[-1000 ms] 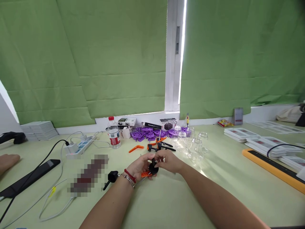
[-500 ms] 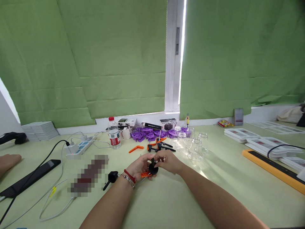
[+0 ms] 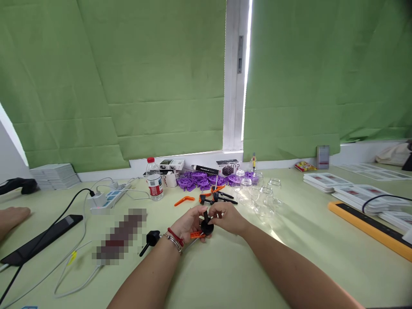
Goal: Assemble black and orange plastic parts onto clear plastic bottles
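Observation:
My left hand [image 3: 190,224] grips a black round part with an upright stem [image 3: 207,227]. An orange strip [image 3: 197,234] and a thin metal rod show beside it, below my left fingers. My right hand [image 3: 228,218] is closed, its thumb and fingertips pinching the same black part from the right. Fingers cover much of it, so how its pieces join is hidden. Left of my left wrist lies a similar black piece with a stem [image 3: 151,241]. Just beyond my hands are black-and-orange pieces [image 3: 219,197] with metal rods and a loose orange bent handle [image 3: 184,200].
Purple plastic discs [image 3: 196,181] pile up behind, near small boxes [image 3: 228,167] and a water bottle [image 3: 155,182]. Clear glass jars [image 3: 264,201] stand right of them. Cables and a power strip [image 3: 107,202] lie left, with another person's hand [image 3: 13,219] at the edge. An orange-black bar [image 3: 370,229] lies right.
Both hands stay almost in place on the black part, with only a slight shift of the right fingers. The whole view has moved very slightly.

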A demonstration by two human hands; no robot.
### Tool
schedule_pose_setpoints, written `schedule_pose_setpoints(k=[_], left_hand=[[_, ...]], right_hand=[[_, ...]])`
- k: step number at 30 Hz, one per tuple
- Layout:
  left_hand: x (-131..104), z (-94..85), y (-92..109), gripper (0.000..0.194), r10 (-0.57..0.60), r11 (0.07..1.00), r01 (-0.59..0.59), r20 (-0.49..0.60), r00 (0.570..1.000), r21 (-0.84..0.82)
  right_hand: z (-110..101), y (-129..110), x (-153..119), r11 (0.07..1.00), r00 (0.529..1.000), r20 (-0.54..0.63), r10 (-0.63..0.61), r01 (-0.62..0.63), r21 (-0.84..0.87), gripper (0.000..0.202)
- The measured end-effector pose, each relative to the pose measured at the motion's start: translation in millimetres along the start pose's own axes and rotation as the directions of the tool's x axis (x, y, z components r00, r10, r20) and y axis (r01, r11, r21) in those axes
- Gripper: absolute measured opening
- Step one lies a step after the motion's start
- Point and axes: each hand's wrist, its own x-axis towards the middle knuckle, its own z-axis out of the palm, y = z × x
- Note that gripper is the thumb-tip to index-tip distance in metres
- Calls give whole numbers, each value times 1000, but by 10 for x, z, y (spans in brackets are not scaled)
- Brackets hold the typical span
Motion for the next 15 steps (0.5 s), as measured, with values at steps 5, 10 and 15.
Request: schedule_pose_setpoints(k=[5, 10, 15], left_hand=[[9, -19, -7, 42, -7, 1000, 7, 21, 1000, -6], [-1, 0, 4, 43, -10, 1000, 11, 13, 1000, -7], [-11, 12, 17, 41, -15, 1000, 15, -9, 1000, -28]], right_hand=[[15, 35, -5, 1000, 1000, -5, 10, -10, 4, 11], [12, 23, -7, 1000, 1000, -30, 8, -8, 0, 12], [11, -7, -3, 999, 998, -54, -38, 36, -40, 7]])
